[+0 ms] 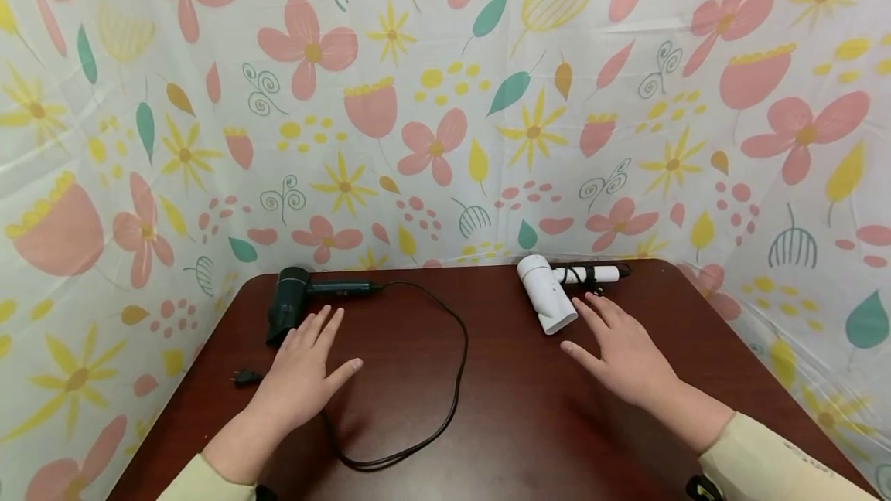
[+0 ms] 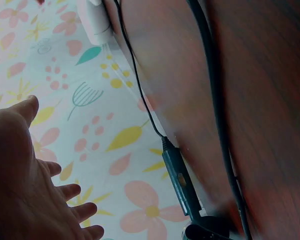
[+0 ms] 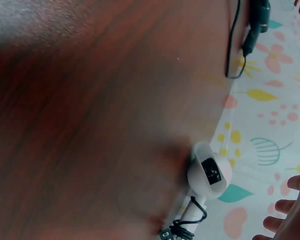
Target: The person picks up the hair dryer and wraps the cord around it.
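My left hand (image 1: 299, 373), fingers straight and thumb spread, hovers over the table's left side, just nearer than a dark green hair dryer (image 1: 288, 296). That dryer lies with its handle pointing right, and its black cord (image 1: 462, 346) loops across the table, passing behind my left hand. The plug (image 1: 246, 378) lies left of that hand. On the right, my right hand (image 1: 629, 354) is held out with straight fingers, holding nothing. Just beyond its fingertips lies a white hair dryer (image 1: 546, 292), its handle toward the right with a black cord (image 1: 590, 278) wrapped around it.
Both dryers lie near the far edge of the dark red-brown wooden table (image 1: 515, 424). A white curtain (image 1: 431, 199) printed with flowers and leaves hangs behind the table and along both sides.
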The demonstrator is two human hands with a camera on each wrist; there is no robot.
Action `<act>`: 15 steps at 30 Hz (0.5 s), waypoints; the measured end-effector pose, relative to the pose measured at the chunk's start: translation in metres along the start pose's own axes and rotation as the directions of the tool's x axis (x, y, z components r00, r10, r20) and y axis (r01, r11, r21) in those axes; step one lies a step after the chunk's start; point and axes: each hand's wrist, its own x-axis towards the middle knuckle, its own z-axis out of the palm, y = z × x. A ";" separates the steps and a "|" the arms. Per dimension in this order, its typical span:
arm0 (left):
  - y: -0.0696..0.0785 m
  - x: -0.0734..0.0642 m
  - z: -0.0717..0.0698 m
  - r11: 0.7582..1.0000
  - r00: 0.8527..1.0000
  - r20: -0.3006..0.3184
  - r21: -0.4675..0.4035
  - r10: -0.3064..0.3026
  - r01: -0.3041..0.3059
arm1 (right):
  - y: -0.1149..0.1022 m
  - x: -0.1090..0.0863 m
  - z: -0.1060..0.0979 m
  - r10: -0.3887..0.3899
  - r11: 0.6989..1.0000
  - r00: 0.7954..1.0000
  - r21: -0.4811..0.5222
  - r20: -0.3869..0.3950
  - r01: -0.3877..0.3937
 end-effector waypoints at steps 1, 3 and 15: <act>0.000 0.000 -0.001 1.000 1.000 -0.002 0.001 -0.001 0.001 | -0.001 0.000 0.001 -0.003 1.000 1.000 -0.005 0.002 0.003; -0.001 0.000 -0.001 1.000 1.000 -0.001 0.004 -0.002 0.002 | -0.003 -0.001 0.003 -0.012 1.000 1.000 -0.009 0.007 0.012; -0.019 0.021 -0.004 1.000 0.998 -0.049 -0.006 -0.025 0.025 | -0.027 0.009 0.021 0.025 0.996 1.000 0.083 -0.009 -0.024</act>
